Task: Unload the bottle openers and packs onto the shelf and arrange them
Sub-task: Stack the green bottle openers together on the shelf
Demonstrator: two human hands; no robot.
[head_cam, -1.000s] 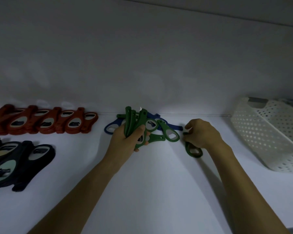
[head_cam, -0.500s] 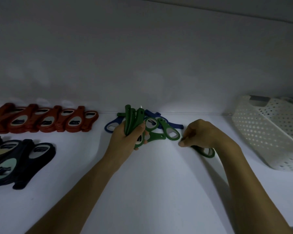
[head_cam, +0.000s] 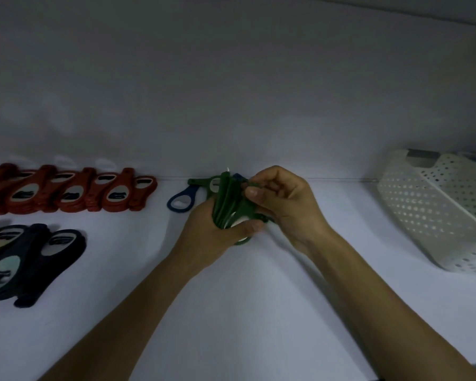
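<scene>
On the shelf (head_cam: pixel 231 312), the back row of openers (head_cam: pixel 74 191) and the front row (head_cam: pixel 25 257) lie left, the opener bundle (head_cam: pixel 226 204) centre, the basket (head_cam: pixel 437 210) right.

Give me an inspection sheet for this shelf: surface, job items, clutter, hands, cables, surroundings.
Surface: white shelf, dimly lit.
Job's things: green openers bundled in hand; red openers in a row at left; dark openers nearer the viewer; blue opener lying flat beside the bundle.
Clutter: nothing seen.
Hands: left hand grips the green bundle; right hand pinches an opener at its top.
Cables: nothing seen.
Surroundings: white perforated basket at right; plain back wall.
</scene>
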